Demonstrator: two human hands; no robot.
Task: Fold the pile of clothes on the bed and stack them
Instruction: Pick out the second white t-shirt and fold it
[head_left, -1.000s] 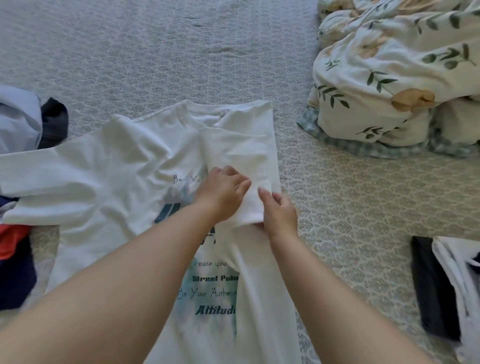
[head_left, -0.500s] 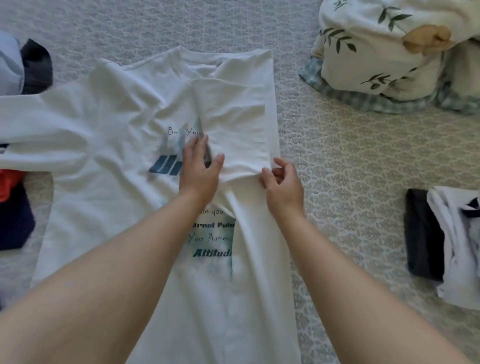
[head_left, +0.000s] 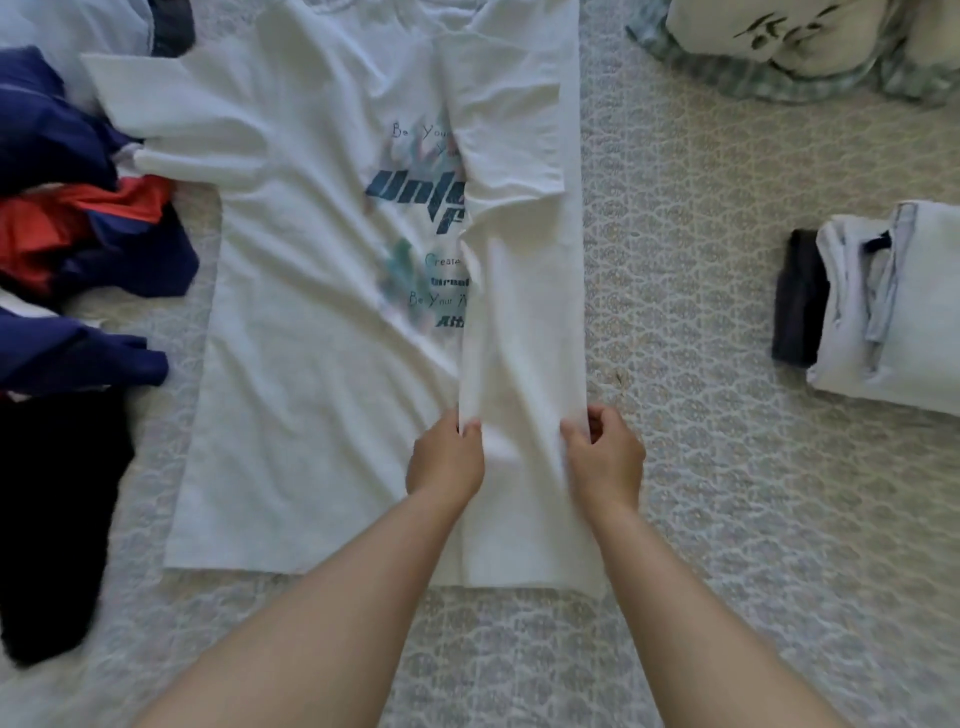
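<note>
Soft, even daylight covers the bed (head_left: 727, 519), with no glare and only faint shadows in the creases of the white T-shirt (head_left: 322, 364). The whole picture is slightly soft. Motion blur smears the dark clothes (head_left: 57, 509) at the bed's left edge, and wide-angle distortion stretches the corners.

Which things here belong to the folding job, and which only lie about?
Job: white printed T-shirt, left hand and right hand pinching its folded strip; unfolded clothes pile; folded stack.
Lying about: floral quilt, patterned bedspread.
</note>
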